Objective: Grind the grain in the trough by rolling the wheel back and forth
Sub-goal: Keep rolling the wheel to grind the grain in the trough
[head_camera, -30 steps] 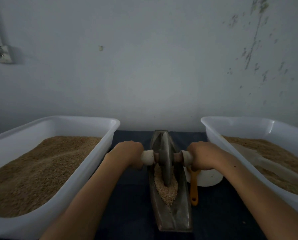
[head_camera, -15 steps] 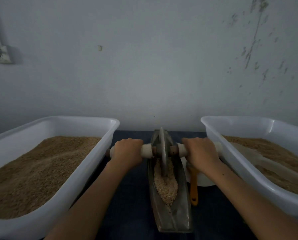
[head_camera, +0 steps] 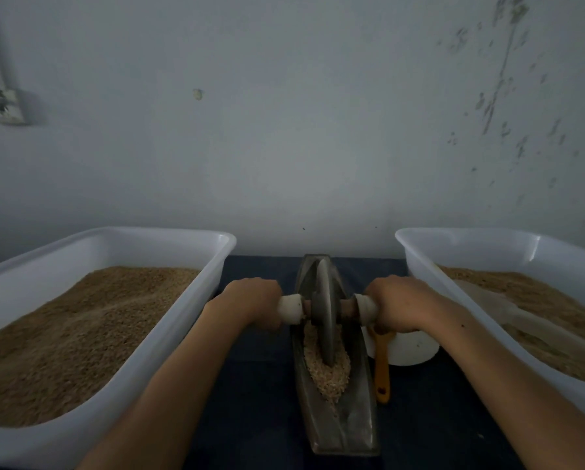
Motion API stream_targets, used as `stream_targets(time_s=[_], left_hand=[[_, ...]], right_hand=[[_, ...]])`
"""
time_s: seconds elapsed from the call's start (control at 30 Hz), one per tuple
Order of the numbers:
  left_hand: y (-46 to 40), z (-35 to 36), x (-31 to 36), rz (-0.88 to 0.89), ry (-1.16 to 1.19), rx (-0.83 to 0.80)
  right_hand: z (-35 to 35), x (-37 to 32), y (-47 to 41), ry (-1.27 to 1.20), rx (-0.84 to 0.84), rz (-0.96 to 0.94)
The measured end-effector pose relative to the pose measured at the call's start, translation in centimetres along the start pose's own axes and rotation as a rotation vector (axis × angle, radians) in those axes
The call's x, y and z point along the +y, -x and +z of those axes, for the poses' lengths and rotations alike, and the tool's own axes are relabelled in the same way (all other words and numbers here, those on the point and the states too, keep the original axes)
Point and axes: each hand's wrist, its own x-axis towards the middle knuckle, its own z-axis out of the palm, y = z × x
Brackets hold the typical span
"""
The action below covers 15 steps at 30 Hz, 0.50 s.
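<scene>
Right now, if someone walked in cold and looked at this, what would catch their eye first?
Dead centre, the left hand and right hand grip the handles of a metal wheel standing upright in a narrow trough, its rim sunk into pale grain. Flanking it are two big white tubs of brown grain, the left tub and the right tub. An orange-handled tool lies just right of the trough.

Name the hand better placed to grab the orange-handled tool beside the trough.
Right. The right hand grips the axle directly above the orange handle; the left hand sits across the trough.
</scene>
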Motion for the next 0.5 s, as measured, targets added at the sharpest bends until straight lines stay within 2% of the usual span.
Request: stream_targets(time_s=[0.1,0.27,0.33,0.43,0.5], left_hand=[[-0.1,0.2,-0.1,-0.007,-0.012,0.066],[-0.1,0.8,0.3,-0.017,-0.056,0.313],[0.0,1.0,0.4,-0.037,-0.044,0.354],[0.0,1.1,0.3,-0.045,-0.052,0.340],[0.0,1.0,0.3,-0.043,-0.078,0.310]], right_hand=[[0.8,0.0,-0.5,0.015,0.148,0.012],[2.6,0.0,-1.1,-0.021,0.480,0.022],[3.1,-0.1,-1.3,0.010,0.564,0.006],[3.0,-0.2,-1.3,0.042,0.589,0.001],[2.6,-0.2,-1.1,0.038,0.526,0.016]])
